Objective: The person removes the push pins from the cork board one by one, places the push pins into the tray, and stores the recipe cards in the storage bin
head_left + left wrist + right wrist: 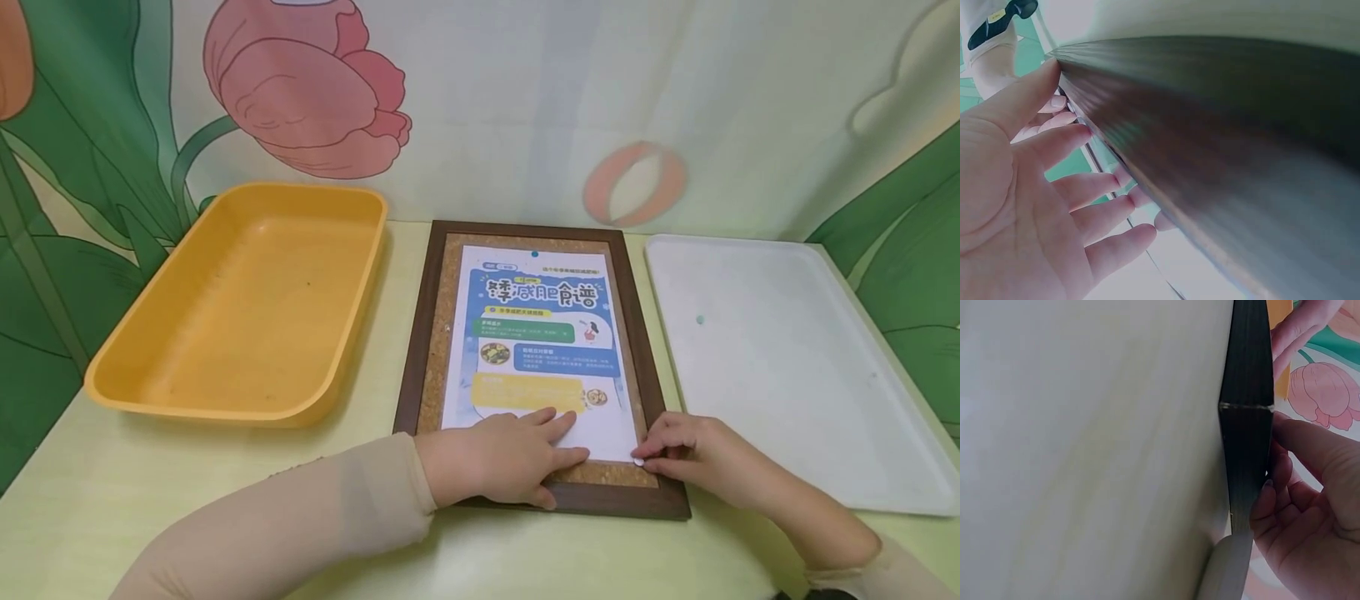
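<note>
Left hand [517, 458] flat, fingers spread, resting on printed sheet's [536, 333] lower part; right hand [701, 454] pinches small white pin [638, 462] at its lower right corner. Sheet lies on framed cork board [615, 500] on pale green table [525, 567], teal pin [535, 254] at its top edge. Yellow tray [255, 317] left of board, white tray [780, 358] right, flower-print backdrop [495, 108] behind.

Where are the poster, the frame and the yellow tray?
Poster [532, 354]: head view, middle of the sheet.
Frame [642, 350]: head view, right-hand bar.
Yellow tray [258, 308]: head view, bare floor inside.
</note>
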### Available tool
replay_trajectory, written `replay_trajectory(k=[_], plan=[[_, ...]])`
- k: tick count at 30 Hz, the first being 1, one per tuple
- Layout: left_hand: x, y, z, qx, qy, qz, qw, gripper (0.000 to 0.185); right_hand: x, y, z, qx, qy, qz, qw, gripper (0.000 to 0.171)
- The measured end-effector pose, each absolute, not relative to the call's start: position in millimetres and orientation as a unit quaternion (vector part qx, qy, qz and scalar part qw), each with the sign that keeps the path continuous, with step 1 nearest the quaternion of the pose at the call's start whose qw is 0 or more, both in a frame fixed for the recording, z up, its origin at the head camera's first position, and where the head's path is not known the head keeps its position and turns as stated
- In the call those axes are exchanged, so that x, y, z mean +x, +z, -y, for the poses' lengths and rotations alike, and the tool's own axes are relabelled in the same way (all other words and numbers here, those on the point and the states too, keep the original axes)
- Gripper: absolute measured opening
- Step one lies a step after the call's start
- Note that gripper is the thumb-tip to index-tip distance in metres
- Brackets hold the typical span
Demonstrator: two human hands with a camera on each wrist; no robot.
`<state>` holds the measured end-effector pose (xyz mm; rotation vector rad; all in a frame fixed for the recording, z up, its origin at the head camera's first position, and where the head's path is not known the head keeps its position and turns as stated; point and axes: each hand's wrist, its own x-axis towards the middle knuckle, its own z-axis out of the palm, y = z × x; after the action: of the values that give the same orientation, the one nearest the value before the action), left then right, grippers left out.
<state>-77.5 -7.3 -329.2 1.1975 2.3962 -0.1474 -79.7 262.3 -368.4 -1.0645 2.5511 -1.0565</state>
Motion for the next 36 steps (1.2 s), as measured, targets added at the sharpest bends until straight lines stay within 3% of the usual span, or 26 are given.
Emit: replay_trajectory(k=[11,25,36], plan=[[-79.5,-327.5,4.5,0.424,-0.045,-0.871,0.246,0.067,-80.4,-365.9,-258.6,-0.36,-0.345,-0.862,0.092,0.017],[-79.0,-328.2,5.9,0.423,-0.046,-0.87,0.248,0.067,-83.2,-365.3,-254.6,-0.423,-0.296,-0.855,0.042,0.02],[-79.7,-327.4,4.4,0.428,-0.041,-0.868,0.249,0.066,-84.0,-362.6,-255.6,-0.37,-0.321,-0.866,0.101,0.021]])
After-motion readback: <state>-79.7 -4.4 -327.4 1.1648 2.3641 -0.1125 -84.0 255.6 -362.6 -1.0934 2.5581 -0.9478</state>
